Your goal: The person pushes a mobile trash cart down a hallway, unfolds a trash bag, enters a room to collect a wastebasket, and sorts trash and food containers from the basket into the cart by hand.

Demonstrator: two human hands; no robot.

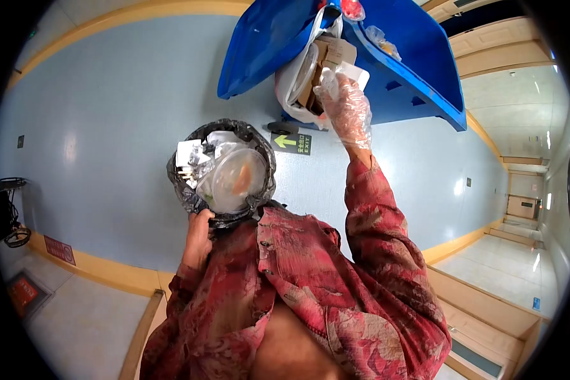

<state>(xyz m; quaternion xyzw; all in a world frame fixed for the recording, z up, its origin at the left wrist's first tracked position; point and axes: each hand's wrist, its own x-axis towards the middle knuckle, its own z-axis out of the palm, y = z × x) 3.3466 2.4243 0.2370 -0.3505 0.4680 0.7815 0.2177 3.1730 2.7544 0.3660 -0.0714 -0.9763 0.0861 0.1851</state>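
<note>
My left hand (pixel 199 237) is closed on the rim of a black garbage bag (pixel 267 183) that lines a round bin. Inside that bag lie a clear round plastic container (pixel 237 179) with orange food remains, a white box (pixel 190 154) and crumpled wrappers. My right hand (pixel 347 107), in a clear plastic glove, is stretched forward with its fingers curled at a white flat piece (pixel 354 75). Just behind the fingers is a white plastic bag (pixel 285 79) stuffed with brown cardboard (pixel 333 52) and a pale round lid. The fingertips are partly hidden by the wrinkled glove.
A large blue wheeled bin (pixel 392 95) stands ahead with its lid (pixel 253 47) swung aside; a clear bag (pixel 383 43) lies in it. A green exit sign (pixel 291 142) is on the blue-grey floor. A dark wheeled item (pixel 9 212) stands far left, and a corridor runs right.
</note>
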